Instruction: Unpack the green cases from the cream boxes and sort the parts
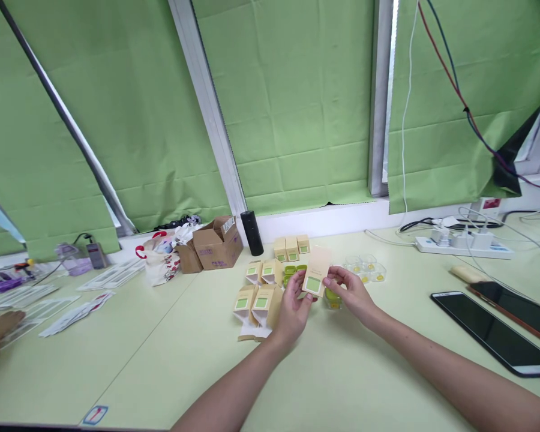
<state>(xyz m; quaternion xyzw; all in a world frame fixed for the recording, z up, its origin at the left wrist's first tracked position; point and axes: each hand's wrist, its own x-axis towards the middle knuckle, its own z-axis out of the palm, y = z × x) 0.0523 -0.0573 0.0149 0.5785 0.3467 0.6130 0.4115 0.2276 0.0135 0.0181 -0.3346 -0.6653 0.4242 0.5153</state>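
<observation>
At the far left, another person's hand [2, 327] is lying over printed sheets [42, 312]. Rightward, a cardboard box [220, 245] and a black cylinder [252, 234] are standing at the table's far side. Small kraft boxes [266, 303] are crowding the space just left of the left hand [292, 309], whose fingers are holding a carton's [315, 270] left side. The carton is sitting mid-scene between both hands, its long axis running near to far, its green window facing up at the near end. The right hand [348, 291] is gripping its right side, above a green-lidded container [333, 300]. Clear containers [369, 265] are standing beyond. The tabletop [342, 378] is giving room between the forearms, with phones [486, 327] bordering the right.
</observation>
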